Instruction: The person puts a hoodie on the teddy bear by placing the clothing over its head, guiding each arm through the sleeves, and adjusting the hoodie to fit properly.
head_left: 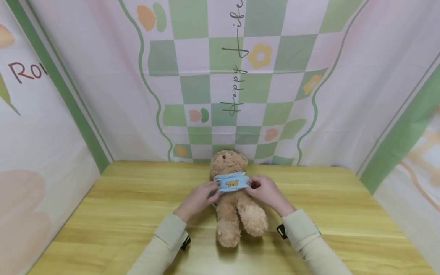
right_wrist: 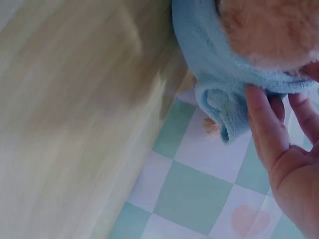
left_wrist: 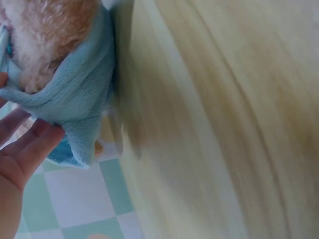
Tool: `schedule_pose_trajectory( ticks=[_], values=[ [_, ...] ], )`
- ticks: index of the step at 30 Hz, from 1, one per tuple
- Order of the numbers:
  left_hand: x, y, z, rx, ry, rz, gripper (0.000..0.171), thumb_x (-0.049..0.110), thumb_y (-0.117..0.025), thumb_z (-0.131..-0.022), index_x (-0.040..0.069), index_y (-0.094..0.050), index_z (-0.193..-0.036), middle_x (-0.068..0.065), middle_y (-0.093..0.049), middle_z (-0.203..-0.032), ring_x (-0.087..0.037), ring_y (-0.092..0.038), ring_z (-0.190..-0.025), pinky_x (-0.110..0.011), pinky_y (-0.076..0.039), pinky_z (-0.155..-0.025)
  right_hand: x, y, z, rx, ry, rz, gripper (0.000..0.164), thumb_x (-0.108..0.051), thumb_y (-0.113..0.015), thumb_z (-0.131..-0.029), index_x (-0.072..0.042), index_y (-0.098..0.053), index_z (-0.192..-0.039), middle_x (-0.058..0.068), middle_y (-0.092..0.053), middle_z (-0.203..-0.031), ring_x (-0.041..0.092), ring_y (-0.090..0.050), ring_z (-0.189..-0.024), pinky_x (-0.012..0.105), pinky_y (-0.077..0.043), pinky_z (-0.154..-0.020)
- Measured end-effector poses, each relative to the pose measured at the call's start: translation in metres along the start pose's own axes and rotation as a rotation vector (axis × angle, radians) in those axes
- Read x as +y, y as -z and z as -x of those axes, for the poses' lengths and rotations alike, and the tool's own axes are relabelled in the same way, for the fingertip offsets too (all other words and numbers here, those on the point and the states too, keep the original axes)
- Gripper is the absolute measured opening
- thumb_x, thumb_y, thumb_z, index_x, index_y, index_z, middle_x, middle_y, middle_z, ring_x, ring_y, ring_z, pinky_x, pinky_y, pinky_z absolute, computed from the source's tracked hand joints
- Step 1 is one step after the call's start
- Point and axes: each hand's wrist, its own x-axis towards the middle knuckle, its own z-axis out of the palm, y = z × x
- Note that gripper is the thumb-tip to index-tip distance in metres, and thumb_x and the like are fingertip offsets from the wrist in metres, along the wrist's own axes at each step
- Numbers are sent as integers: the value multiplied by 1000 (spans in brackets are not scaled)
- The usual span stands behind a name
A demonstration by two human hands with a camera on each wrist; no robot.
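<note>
A tan teddy bear (head_left: 228, 164) lies on its back on the wooden table, head toward the rear curtain and legs toward me. Round its torso is a light blue shirt (head_left: 225, 178) with a small bear face on the front. My left hand (head_left: 200, 198) pinches the shirt's hem at the bear's left side in the head view. On the opposite side, my right hand (head_left: 267, 191) holds the hem between thumb and fingers. Both wrist views show the blue cloth (left_wrist: 82, 94) drawn around the fluffy body, with a sleeve (right_wrist: 222, 107) hanging beside the fingers.
The table (head_left: 137, 225) has a wood-grain top. Behind it hangs a green-and-white checked curtain (head_left: 223, 88) close to the bear's head. Printed cloth walls (head_left: 44, 145) stand at both sides. A black strap (head_left: 282, 231) shows at the right cuff.
</note>
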Motion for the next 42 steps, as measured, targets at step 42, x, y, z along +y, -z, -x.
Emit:
schedule_pose_trajectory(
  ticks=[42],
  values=[
    [16, -8, -20, -125, 110, -214, 67, 60, -58, -85, 25, -47, -142, -9, -51, -124, -20, -55, -100, -31, -50, -76, 25, 11, 3, -77, -7, -232, 9, -7, -65, -88, 1, -65, -92, 17, -57, -103, 36, -59, -108, 44, -51, -96]
  ],
)
